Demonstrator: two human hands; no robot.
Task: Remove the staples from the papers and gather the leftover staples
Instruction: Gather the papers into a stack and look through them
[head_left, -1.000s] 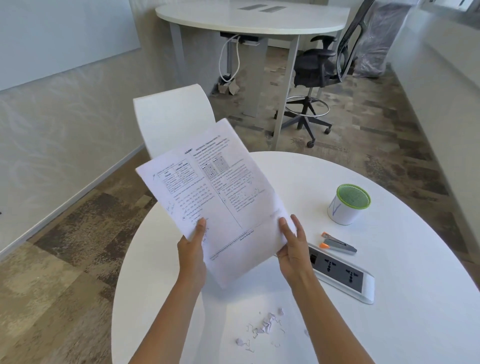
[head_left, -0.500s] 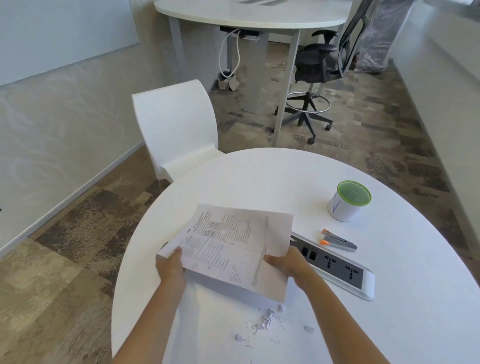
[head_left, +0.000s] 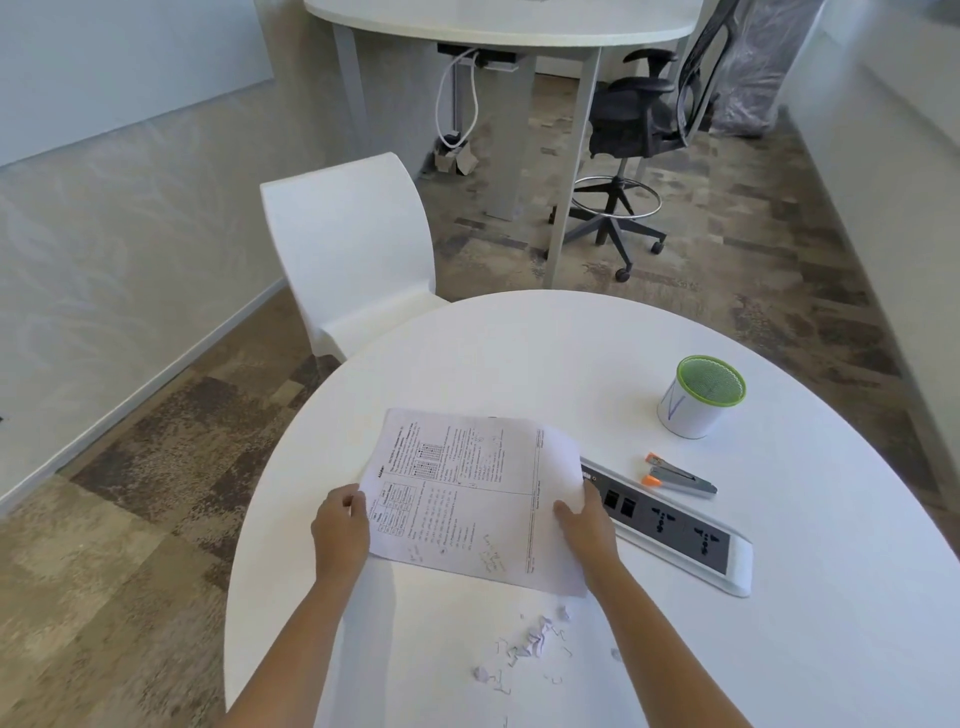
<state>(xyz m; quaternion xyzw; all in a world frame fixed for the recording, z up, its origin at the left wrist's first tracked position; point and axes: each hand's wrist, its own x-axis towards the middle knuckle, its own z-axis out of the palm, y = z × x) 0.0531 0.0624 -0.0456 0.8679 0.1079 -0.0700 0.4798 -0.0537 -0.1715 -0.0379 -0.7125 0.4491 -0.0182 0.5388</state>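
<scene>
The printed papers (head_left: 470, 493) lie flat on the round white table (head_left: 519, 353), turned sideways. My left hand (head_left: 340, 525) grips their left edge and my right hand (head_left: 584, 522) holds the right edge. Pulled staples and torn paper bits (head_left: 530, 647) are scattered on the table just in front of the papers, between my forearms. An orange and grey staple remover (head_left: 678, 479) lies to the right, beyond the socket strip.
A socket strip (head_left: 675, 530) is set into the table right of the papers. A white cup with a green mesh top (head_left: 701, 397) stands at the far right. A white chair (head_left: 353, 249) sits behind the table, a black office chair (head_left: 639, 124) further back.
The papers were held upright in the air a second ago; both hands have lowered them and laid them flat on the table, rotated sideways.
</scene>
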